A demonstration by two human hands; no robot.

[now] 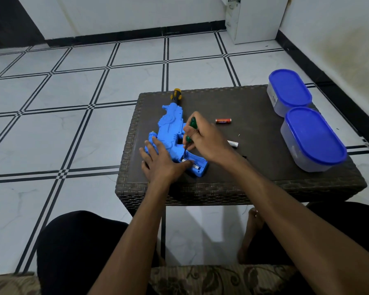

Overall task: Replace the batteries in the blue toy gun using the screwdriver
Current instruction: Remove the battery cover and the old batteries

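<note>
Currently right hand grips green screwdriver at blue toy gun battery bay, left hand flat on it; two blue-lidded tubs closed, contents unclear.

Table centre to 12 o'clock: bare, open passage. 2–3 o'clock: two lidded containers block edge. Toy gun fills 9 o'clock side. Loose red battery, white battery near centre.

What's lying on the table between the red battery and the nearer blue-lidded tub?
In the head view, only a tiny pale speck, perhaps a screw, lies on the dark woven table between the red cylindrical battery and the nearer blue-lidded clear plastic tub.
</note>
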